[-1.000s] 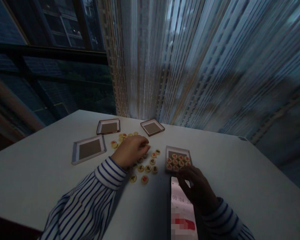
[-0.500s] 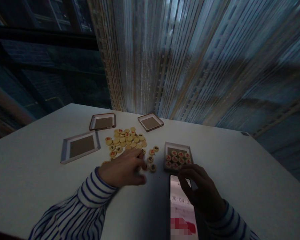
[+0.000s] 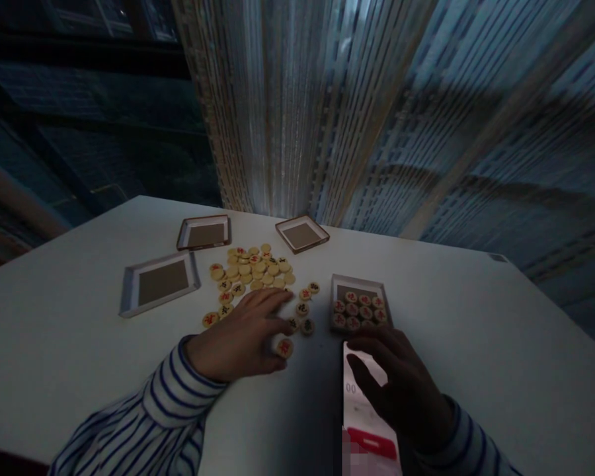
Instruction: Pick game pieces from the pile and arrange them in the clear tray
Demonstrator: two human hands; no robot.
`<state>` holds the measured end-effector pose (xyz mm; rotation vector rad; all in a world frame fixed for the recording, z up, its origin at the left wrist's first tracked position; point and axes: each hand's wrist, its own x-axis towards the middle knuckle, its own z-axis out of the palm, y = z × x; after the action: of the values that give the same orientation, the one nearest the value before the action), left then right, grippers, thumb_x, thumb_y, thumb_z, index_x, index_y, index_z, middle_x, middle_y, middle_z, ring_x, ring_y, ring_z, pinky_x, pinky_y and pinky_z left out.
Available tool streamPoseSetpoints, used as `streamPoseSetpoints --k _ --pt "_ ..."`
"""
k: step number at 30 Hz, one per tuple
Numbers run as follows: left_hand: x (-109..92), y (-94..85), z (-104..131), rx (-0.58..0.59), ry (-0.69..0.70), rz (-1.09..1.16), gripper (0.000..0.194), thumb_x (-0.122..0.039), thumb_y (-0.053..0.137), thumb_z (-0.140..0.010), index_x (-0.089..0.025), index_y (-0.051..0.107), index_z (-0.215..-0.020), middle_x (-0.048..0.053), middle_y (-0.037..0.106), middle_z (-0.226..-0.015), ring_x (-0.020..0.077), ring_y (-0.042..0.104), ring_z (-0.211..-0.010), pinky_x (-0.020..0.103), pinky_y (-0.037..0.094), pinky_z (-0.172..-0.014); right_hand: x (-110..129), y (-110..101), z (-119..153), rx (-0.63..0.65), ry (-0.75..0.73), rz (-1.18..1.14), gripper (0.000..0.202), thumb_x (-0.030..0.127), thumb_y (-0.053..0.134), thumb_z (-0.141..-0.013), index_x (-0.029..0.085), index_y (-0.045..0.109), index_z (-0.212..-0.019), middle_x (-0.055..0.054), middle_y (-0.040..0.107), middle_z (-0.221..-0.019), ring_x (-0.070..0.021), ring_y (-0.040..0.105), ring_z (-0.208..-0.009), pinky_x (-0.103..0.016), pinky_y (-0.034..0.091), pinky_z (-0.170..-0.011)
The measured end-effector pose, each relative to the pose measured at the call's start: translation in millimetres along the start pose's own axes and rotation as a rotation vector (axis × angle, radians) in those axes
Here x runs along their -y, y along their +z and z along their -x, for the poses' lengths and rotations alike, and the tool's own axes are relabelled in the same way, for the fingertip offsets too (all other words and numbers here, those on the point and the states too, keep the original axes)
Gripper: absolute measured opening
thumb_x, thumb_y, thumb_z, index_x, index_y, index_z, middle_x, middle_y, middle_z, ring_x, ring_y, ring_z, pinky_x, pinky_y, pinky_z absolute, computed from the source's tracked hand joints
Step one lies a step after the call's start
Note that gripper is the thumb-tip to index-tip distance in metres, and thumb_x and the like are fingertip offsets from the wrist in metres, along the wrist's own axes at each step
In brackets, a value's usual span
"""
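Left hand point(image 3: 240, 336) and right hand point(image 3: 404, 383) spread, you've bared a reachable, red-marked cream disc point(image 3: 284, 348) toward the white bench's point(image 3: 480, 337) near edge.

On a white table point(image 3: 466, 330), round yellowish discs point(image 3: 245, 269) lay between a rectangular pale tray point(image 3: 163, 283), left, and, right, behind a black-edged oblong phone point(image 3: 357, 413), a square-cornered pale box point(image 3: 359, 283) holding round red-lettered discs point(image 3: 365, 312)

My left hand point(image 3: 240, 334) partly covers some pieces point(image 3: 294, 324). My right hand point(image 3: 401, 383) partly hides the phone point(image 3: 363, 413), cut off below.
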<state>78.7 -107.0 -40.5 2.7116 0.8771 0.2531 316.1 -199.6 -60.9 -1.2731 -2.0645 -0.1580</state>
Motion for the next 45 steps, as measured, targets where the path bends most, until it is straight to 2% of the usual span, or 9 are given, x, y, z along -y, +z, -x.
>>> streamPoseSetpoints --k 7,16,25,31,36,42,45 --pt "2 2.8 -1 0.003 0.033 0.013 0.037 -0.03 0.076 -0.059 -0.025 0.068 -0.095 0.01 0.038 -0.139 0.0345 0.028 -0.128 0.053 0.029 -0.1 0 3 3 0.033 0.007 -0.013 0.011 0.016 0.053 -0.08 0.019 0.056 -0.09 -0.007 0.063 -0.087 -0.0181 0.058 -0.08 -0.034 0.047 -0.068" --pt "1 3.4 -3 -0.022 0.066 0.026 0.024 -0.025 0.074 -0.062 -0.024 0.069 -0.086 0.01 0.046 -0.131 0.0331 0.036 -0.122 0.051 0.032 -0.098 0 3 3 0.038 0.005 -0.033 0.012 0.016 0.053 -0.08 0.019 0.057 -0.09 -0.007 0.063 -0.088 -0.0185 0.059 -0.08 -0.035 0.048 -0.068" --pt "-6 -1.8 -7 -0.271 0.156 0.097 0.02 -0.02 0.057 -0.075 -0.021 0.062 -0.095 0.008 0.06 -0.109 0.0224 0.052 -0.103 0.04 0.041 -0.087 -2 4 5 0.053 0.015 -0.026 0.013 0.017 0.052 -0.08 0.019 0.058 -0.092 -0.008 0.063 -0.089 -0.0189 0.059 -0.082 -0.036 0.048 -0.07" --pt "-11 -2.2 -8 -0.376 0.119 0.166 0.02 -0.018 0.052 -0.079 -0.018 0.058 -0.098 0.005 0.065 -0.085 0.0172 0.059 -0.08 0.032 0.045 -0.074 -2 5 6 0.059 0.012 -0.029 0.012 0.016 0.052 -0.081 0.019 0.056 -0.092 -0.008 0.063 -0.089 -0.0186 0.058 -0.081 -0.036 0.047 -0.07" --pt "-18 3.6 -9 -0.444 0.04 0.392 0.026 -0.019 0.054 -0.078 -0.02 0.057 -0.104 0.003 0.065 -0.084 0.0144 0.06 -0.075 0.028 0.048 -0.069 -1 3 5 0.057 0.007 -0.033 0.012 0.015 0.052 -0.081 0.019 0.056 -0.092 -0.007 0.062 -0.089 -0.0186 0.057 -0.081 -0.036 0.047 -0.069" --pt "-22 9.5 -11 -0.437 -0.137 0.65 0.031 -0.032 0.06 -0.077 -0.02 0.061 -0.105 0.005 0.068 -0.089 0.0177 0.063 -0.078 0.031 0.053 -0.069 -1 3 4 0.053 -0.003 -0.041 0.012 0.015 0.052 -0.081 0.018 0.056 -0.092 -0.007 0.062 -0.088 -0.0182 0.057 -0.081 -0.035 0.047 -0.068" --pt "-22 11.0 -12 -0.434 -0.159 0.759 0.032 -0.032 0.063 -0.074 -0.019 0.063 -0.104 0.005 0.069 -0.089 0.0187 0.064 -0.077 0.031 0.055 -0.067 0 3 3 0.044 -0.001 -0.048 0.012 0.014 0.052 -0.08 0.017 0.056 -0.091 -0.007 0.063 -0.087 -0.0179 0.057 -0.079 -0.034 0.047 -0.067"
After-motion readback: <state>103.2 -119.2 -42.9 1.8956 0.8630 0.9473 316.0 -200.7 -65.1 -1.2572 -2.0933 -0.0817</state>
